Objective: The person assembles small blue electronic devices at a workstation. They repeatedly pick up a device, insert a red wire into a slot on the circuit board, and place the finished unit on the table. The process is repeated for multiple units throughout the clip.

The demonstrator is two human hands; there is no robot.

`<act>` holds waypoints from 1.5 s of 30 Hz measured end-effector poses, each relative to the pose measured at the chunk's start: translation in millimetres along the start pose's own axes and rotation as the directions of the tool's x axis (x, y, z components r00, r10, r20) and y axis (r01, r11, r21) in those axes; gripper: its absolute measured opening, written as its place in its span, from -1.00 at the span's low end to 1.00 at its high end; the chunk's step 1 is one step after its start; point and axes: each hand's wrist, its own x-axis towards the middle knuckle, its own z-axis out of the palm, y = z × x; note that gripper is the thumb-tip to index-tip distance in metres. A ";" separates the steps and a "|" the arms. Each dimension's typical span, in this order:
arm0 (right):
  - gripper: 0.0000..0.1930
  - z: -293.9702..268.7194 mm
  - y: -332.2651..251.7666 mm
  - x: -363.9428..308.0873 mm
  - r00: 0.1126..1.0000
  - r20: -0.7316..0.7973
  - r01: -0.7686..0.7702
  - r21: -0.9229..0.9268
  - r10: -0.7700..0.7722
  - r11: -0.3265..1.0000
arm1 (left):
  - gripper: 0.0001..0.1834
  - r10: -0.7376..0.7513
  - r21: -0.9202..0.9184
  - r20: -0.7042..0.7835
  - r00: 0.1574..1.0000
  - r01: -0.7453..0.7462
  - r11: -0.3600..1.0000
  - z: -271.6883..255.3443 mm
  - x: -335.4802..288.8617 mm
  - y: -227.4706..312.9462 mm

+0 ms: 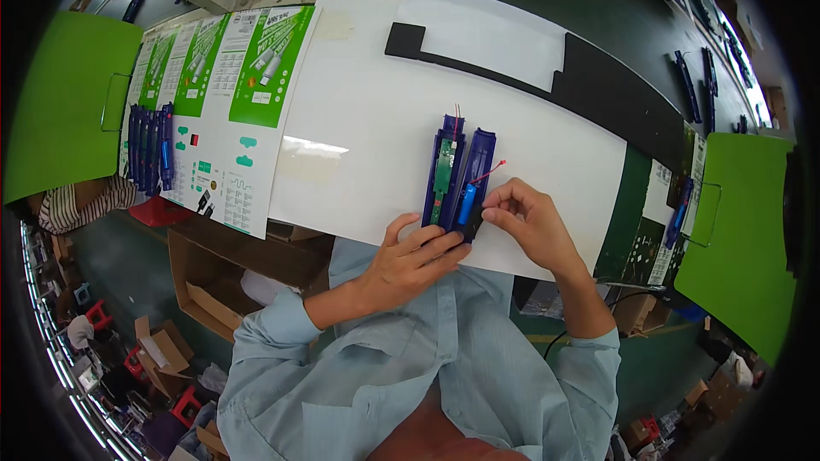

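Two long dark-blue plastic housing halves lie side by side on the white work surface in front of me. The left housing half (pixel 432 172) holds a narrow green circuit board (pixel 444 169), and thin wires stick out past its far end. In the right housing half (pixel 483 152) sits a bright blue cylindrical battery (pixel 467 203), whose red lead ends in a small red connector (pixel 502 162). My left hand (pixel 408 261) is closed over the near ends of both halves. Beside the battery, my right hand (pixel 531 224) has thumb and forefinger pinched at the housing's right edge; what they grip is unclear.
Several blue housings (pixel 149 149) lie together at the left on printed green-and-white sheets (pixel 272 60). A black angled strip (pixel 478 70) borders the far side. Green panels (pixel 73 107) flank both ends. Another blue housing (pixel 679 212) lies at the right. An open cardboard box (pixel 198 277) stands below left.
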 end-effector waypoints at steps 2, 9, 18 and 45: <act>-0.84 2.7 -5.2 3.4 1.000 -0.016 0.005 -0.001 -0.006 1.000 | -0.56 0.004 -0.007 -0.004 1.000 -0.004 1.000 1.0 -0.8 -1.2; -0.86 5.4 -12.9 12.7 1.000 -0.020 0.019 -0.117 -0.022 0.993 | -0.54 -0.024 -0.008 -0.017 1.000 0.024 1.000 2.3 -0.8 -0.8; -0.83 14.6 -9.8 10.5 0.947 -0.223 0.168 -0.268 -0.231 0.949 | -0.59 -0.034 -0.056 0.002 0.999 0.034 0.998 1.5 0.9 0.0; -0.86 52.0 6.1 23.0 0.733 -0.465 0.273 -0.468 -0.497 0.841 | -0.84 -0.114 -0.059 0.058 0.992 0.118 0.991 -32.7 119.5 -48.4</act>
